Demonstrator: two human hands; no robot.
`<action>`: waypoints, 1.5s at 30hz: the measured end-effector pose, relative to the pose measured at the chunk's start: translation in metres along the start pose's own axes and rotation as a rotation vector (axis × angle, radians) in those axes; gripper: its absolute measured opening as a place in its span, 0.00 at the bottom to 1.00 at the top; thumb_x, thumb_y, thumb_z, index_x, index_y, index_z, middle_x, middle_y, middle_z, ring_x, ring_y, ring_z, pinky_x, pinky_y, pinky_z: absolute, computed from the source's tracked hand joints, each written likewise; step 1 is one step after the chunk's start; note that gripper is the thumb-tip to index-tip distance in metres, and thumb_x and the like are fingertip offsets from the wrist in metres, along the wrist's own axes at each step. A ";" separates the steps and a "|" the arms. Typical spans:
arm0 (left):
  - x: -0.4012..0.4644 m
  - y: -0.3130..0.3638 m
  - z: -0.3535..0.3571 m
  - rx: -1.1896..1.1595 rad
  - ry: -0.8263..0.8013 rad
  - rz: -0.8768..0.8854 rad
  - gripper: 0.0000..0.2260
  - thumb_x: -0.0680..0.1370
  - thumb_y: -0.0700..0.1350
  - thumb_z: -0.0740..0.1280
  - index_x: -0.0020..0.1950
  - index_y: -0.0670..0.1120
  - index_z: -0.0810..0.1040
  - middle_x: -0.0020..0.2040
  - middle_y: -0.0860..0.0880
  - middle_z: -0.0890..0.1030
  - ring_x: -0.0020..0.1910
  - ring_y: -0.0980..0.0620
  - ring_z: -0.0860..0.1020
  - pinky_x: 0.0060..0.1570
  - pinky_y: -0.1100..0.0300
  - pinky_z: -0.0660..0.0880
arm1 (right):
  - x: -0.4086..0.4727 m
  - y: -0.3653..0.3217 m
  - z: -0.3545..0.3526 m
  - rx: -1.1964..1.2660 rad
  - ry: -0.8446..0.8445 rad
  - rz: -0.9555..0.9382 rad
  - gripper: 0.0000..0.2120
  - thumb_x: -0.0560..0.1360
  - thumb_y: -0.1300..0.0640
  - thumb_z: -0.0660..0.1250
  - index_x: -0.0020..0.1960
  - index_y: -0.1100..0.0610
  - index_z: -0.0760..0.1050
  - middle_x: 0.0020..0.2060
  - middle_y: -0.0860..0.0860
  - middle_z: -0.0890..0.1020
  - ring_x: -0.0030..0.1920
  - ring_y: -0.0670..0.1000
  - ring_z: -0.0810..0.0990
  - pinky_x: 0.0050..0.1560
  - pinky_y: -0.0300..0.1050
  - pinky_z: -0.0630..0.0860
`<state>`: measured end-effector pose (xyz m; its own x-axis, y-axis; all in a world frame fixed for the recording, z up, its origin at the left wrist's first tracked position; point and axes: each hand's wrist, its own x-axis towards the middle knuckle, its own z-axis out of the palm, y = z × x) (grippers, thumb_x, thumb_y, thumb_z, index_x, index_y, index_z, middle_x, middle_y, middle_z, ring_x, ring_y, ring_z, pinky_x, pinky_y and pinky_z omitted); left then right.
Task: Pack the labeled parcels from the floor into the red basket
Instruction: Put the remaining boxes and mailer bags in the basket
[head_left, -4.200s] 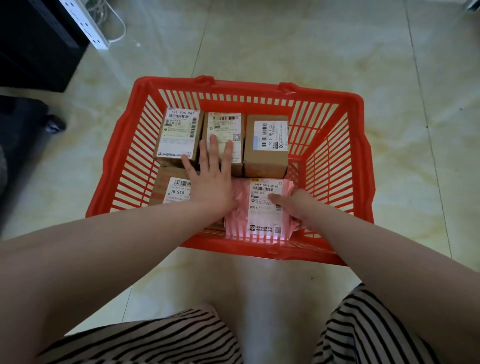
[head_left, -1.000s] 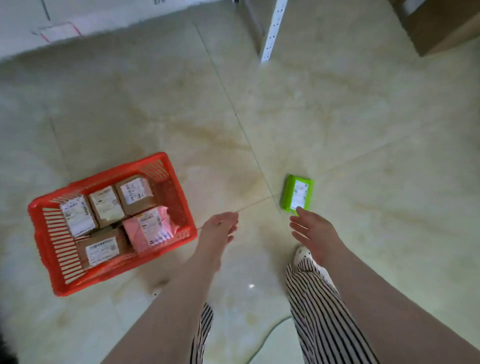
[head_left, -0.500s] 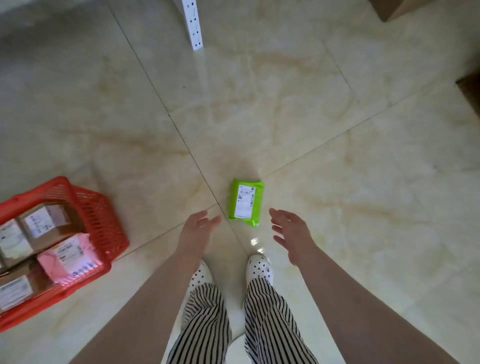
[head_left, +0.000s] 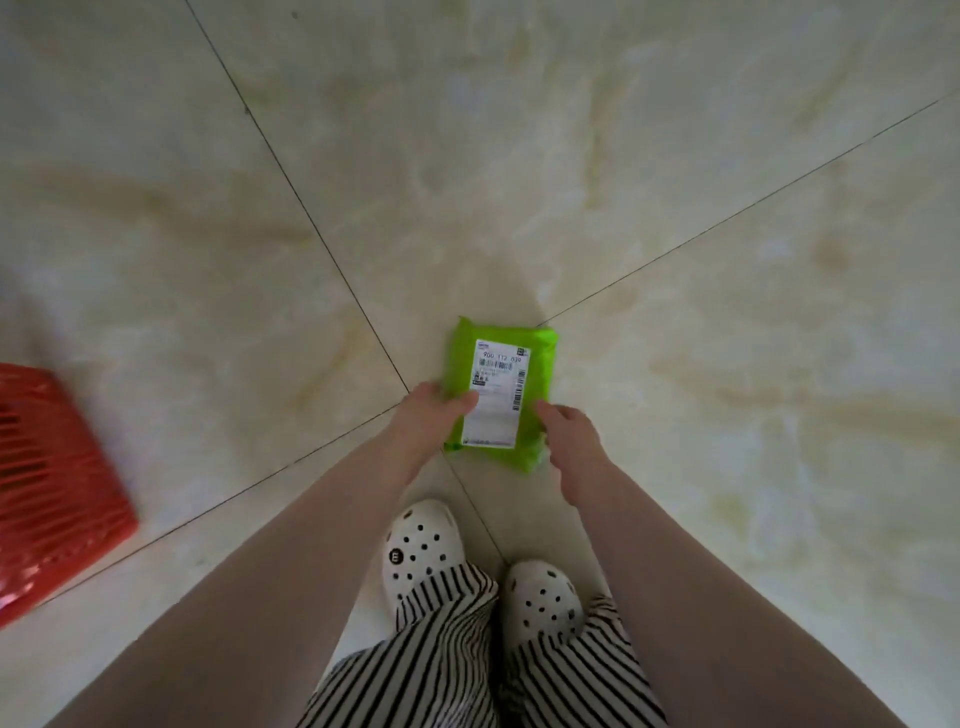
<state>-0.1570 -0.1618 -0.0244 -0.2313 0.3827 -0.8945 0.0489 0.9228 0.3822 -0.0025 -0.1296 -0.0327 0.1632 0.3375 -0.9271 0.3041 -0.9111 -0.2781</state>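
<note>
A flat bright-green plastic mailer parcel (head_left: 540, 384) bearing a white printed shipping label (head_left: 496, 400) lies on the pale marbled tile floor (head_left: 727, 260), just ahead of two white perforated clogs (head_left: 423, 545). The left hand (head_left: 428, 418) grips its near-left edge, thumb laid over the label, while the right hand (head_left: 569, 436) touches the near-right edge with fingers curled. A corner of the red slatted plastic basket (head_left: 47, 488) sits well apart at far left.

Glossy green plastic parcel (head_left: 540, 364) with matt paper label (head_left: 496, 400) on polished marble-look floor (head_left: 675, 182).
</note>
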 end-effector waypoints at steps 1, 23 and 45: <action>0.005 -0.001 0.003 0.004 -0.033 0.008 0.21 0.79 0.49 0.65 0.70 0.42 0.71 0.65 0.47 0.76 0.65 0.46 0.75 0.53 0.62 0.67 | 0.004 0.000 0.003 -0.014 -0.016 0.013 0.24 0.78 0.49 0.65 0.69 0.63 0.70 0.54 0.55 0.75 0.49 0.53 0.72 0.49 0.45 0.68; -0.156 0.069 -0.023 -0.623 0.254 -0.049 0.25 0.75 0.56 0.69 0.64 0.44 0.65 0.61 0.45 0.77 0.57 0.45 0.79 0.58 0.45 0.77 | -0.184 -0.045 0.006 0.198 -0.108 -0.202 0.24 0.69 0.44 0.68 0.65 0.40 0.75 0.68 0.48 0.70 0.64 0.53 0.74 0.64 0.55 0.74; -0.336 -0.033 -0.200 -0.945 0.284 0.117 0.13 0.77 0.40 0.69 0.60 0.40 0.76 0.50 0.44 0.83 0.46 0.50 0.83 0.40 0.62 0.81 | -0.382 -0.058 0.048 -0.131 -0.320 -0.468 0.13 0.76 0.60 0.68 0.61 0.56 0.74 0.52 0.53 0.83 0.51 0.53 0.84 0.51 0.52 0.81</action>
<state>-0.2754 -0.3292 0.3097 -0.5048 0.3295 -0.7979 -0.6799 0.4177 0.6027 -0.1278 -0.2167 0.3251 -0.3027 0.5904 -0.7482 0.3923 -0.6383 -0.6624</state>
